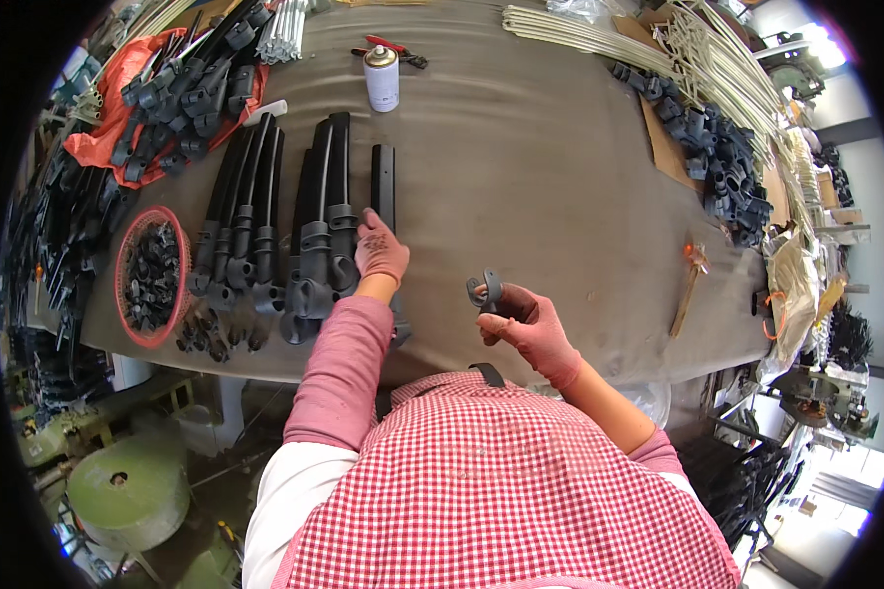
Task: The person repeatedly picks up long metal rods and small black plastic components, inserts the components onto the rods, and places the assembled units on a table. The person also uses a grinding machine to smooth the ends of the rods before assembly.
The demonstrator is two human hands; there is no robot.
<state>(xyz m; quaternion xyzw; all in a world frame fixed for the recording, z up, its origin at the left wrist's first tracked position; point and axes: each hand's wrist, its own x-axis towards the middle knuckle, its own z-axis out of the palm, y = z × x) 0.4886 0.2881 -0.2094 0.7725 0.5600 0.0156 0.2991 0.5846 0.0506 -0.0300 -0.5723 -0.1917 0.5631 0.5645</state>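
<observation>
My left hand (381, 252), in a pink glove, is closed over a straight black tube (383, 177) that lies on the table at the right end of a row of tubes. Its palm hides the tube's middle. In front of my body my right hand (538, 334), gloved too, pinches a small dark grey plastic clamp (488, 289) with a rounded opening, held above the table. Beside my left hand lie several black tubes fitted with grey plastic joints (314, 240). Further left is a similar bundle of tubes (238, 226) with joints at their near ends.
A pink basket (185, 263) of small black parts stands at the left. A spray can (382, 80) and red-handled pliers (395, 49) are at the back. Grey joints (722, 172) pile up at the right, near a hammer (690, 285). More joints (192, 98) lie on red plastic sheet.
</observation>
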